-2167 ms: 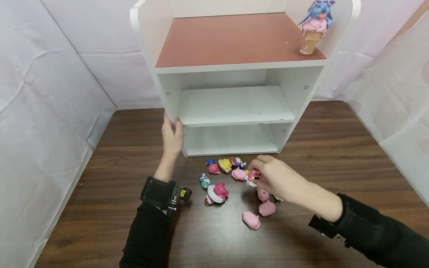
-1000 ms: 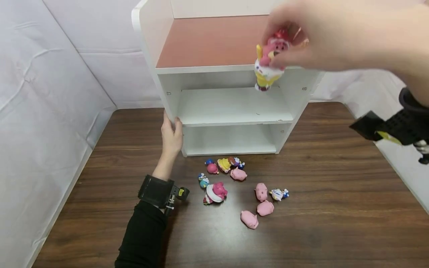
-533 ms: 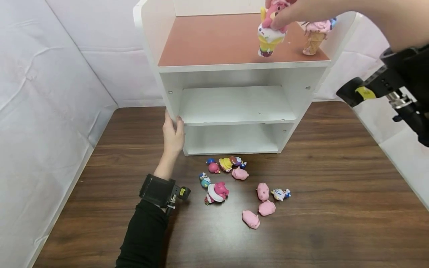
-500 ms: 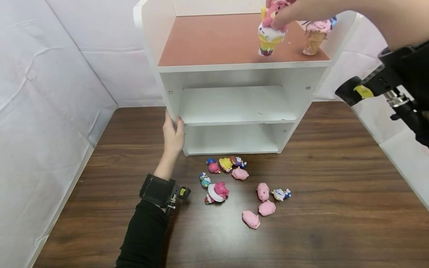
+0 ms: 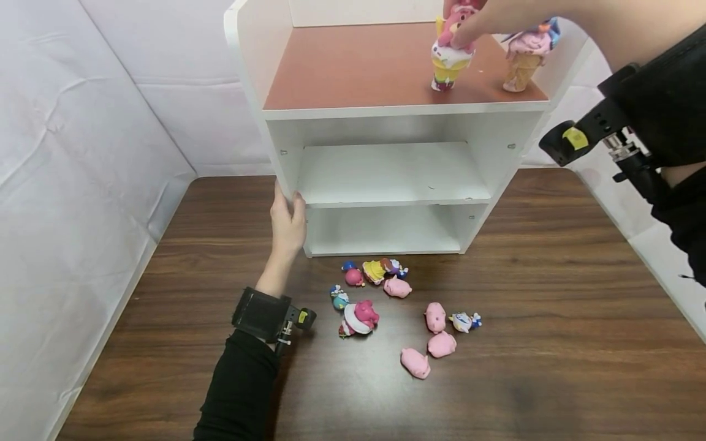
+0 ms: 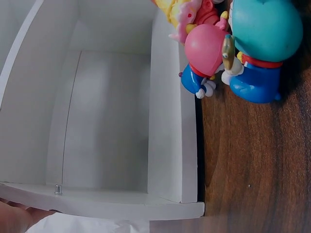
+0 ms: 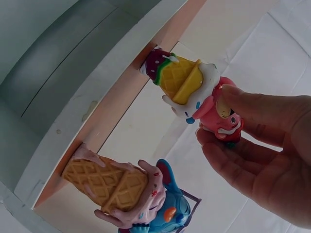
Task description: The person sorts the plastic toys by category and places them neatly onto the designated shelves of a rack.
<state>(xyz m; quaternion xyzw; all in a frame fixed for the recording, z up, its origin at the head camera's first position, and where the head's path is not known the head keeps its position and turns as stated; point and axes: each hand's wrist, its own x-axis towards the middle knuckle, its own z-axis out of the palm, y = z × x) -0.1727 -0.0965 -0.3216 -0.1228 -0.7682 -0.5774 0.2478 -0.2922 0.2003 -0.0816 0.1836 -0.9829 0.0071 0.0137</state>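
My right hand [image 5: 493, 17] pinches a pink bear figurine [image 5: 448, 55] in a yellow ice-cream cone by its upper part, between thumb and fingers. Its base appears to touch the reddish-brown board [image 5: 353, 67] of the white shelf unit [image 5: 380, 202]. To its right stands a blue character figurine [image 7: 165, 211] on pink ice cream in a waffle cone [image 7: 104, 182], apart from it. My left hand [image 5: 288, 226] holds the unit's left side panel, thumb at the front edge and fingers along the outside. In the left wrist view only its fingers [image 6: 19, 216] show.
On the dark wooden table [image 5: 551, 294] before the unit lie several pink pig figures [image 5: 415, 362], a pink-and-white figure [image 5: 360, 317], a yellow-dressed figure [image 5: 374, 271] and a small blue-and-white figure [image 5: 464, 321]. White cloth [image 5: 99, 153] walls surround the table.
My right hand has lifted the pink bear figurine from among the table figures up to the top board, left of the blue one. My left hand stays on the side panel.
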